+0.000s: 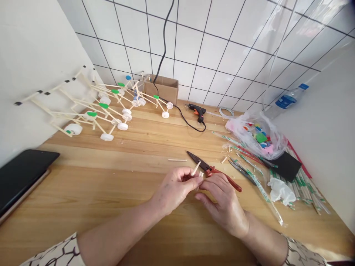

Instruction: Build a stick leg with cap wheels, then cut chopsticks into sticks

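Note:
My left hand (177, 186) is closed, pinching short pale wooden stick pieces (196, 168) between thumb and fingers; one points up and away, and another stub shows by the thumb tip. My right hand (222, 201) meets it from the right, fingertips at the left thumb tip and the stub. Its thumb stands apart from its bent fingers, and I see nothing gripped in it. Just beyond the hands lie pliers (205, 166) with red handles, partly hidden by the right hand. A thin wooden stick (177, 160) rests left of their jaws.
Several stick-built models (104, 106) with white wheels stand at the back left, before a cardboard box (163, 88). A black glue gun (197, 111) lies behind. On the right are a plastic bag (259, 135), scissors (242, 171), wrapped chopsticks (305, 186) and a bottle (290, 99). A dark tablet (24, 177) is left.

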The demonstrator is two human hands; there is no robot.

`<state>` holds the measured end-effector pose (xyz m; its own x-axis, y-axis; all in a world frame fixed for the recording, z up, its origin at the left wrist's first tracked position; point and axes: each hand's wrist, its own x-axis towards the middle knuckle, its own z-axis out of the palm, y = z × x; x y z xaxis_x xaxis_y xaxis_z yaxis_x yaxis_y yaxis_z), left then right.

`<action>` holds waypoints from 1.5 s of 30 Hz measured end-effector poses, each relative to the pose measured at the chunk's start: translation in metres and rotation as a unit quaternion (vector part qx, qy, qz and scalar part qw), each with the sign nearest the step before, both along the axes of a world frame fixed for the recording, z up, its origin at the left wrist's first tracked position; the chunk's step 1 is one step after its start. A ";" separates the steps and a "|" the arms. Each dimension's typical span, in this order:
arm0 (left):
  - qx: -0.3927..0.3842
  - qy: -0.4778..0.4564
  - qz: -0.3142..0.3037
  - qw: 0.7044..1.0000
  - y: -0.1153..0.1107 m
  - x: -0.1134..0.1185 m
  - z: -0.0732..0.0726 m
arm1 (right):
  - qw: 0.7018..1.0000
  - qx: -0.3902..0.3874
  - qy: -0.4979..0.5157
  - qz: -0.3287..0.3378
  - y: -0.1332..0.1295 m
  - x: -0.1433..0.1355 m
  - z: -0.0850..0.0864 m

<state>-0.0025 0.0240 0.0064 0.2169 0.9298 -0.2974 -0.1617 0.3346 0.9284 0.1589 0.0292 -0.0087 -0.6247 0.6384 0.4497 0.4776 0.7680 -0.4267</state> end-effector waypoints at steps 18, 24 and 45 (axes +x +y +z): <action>-0.009 -0.026 0.013 1.000 -0.003 0.005 -0.007 | 0.990 0.105 -0.094 -0.004 0.000 -0.004 0.002; 0.011 0.003 0.021 1.000 -0.002 0.004 -0.008 | 0.989 0.100 -0.110 -0.010 0.000 -0.004 -0.001; 0.072 0.080 -0.001 0.994 -0.001 0.001 -0.013 | 0.992 0.076 -0.099 0.033 0.009 0.000 0.000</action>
<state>-0.0012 0.0231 -0.0063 0.1800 0.9646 -0.1929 -0.0077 0.1975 0.9803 0.1592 0.0378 -0.0088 -0.7484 0.5276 0.4019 0.4876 0.8485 -0.2059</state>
